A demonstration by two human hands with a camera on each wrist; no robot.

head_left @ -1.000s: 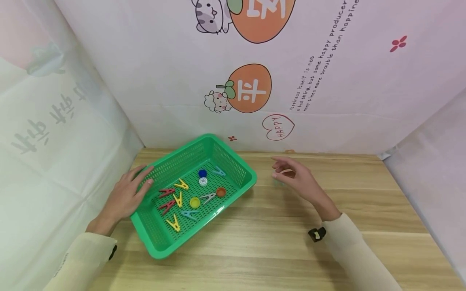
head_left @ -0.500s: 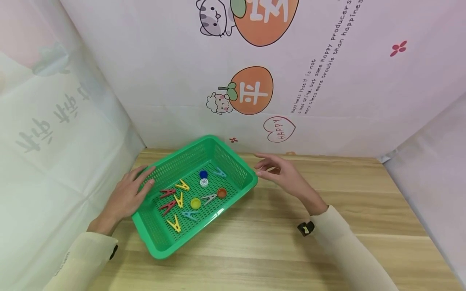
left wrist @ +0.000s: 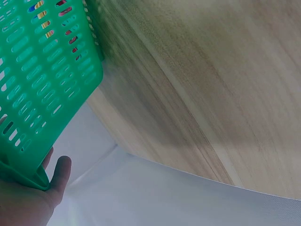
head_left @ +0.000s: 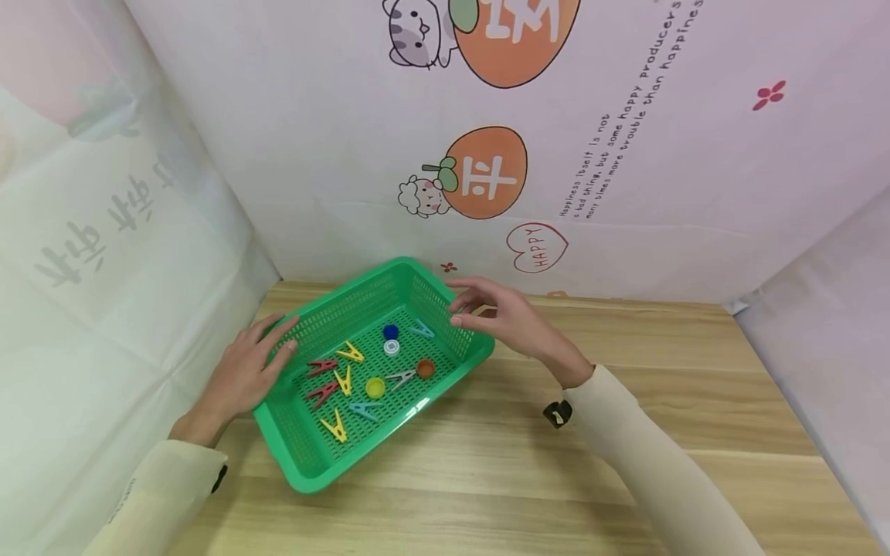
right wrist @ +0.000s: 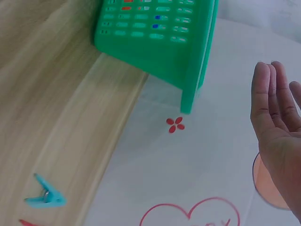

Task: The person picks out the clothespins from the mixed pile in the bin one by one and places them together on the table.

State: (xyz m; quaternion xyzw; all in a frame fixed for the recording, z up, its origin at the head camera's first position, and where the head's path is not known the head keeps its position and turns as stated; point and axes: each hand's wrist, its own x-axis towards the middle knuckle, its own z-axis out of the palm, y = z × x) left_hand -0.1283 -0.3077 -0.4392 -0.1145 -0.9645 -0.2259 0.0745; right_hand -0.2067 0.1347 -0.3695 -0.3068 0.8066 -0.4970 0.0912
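Observation:
A green plastic basket (head_left: 389,440) sits on the wooden table, turned at an angle. On its floor lie clothespins: three yellow ones (head_left: 334,426), two red ones (head_left: 322,394), two light blue ones (head_left: 365,409) and a grey one (head_left: 401,379). Bottle caps lie among them: blue (head_left: 391,332), white (head_left: 392,347), yellow (head_left: 375,388) and orange-brown (head_left: 425,368). My left hand (head_left: 245,371) rests over the left rim, fingers reaching inward. My right hand (head_left: 504,316) hovers by the right end with fingers extended; I see nothing in it.
Past the basket, a light blue clothespin (right wrist: 47,195) lies on the table near its back edge, with part of something red (right wrist: 29,223) beside it. White printed sheets (head_left: 626,255) wall in the table (head_left: 556,479) at the back and sides.
My right hand has moved left from the bare table at the right to the basket's right end. My left hand and the basket's contents look unchanged.

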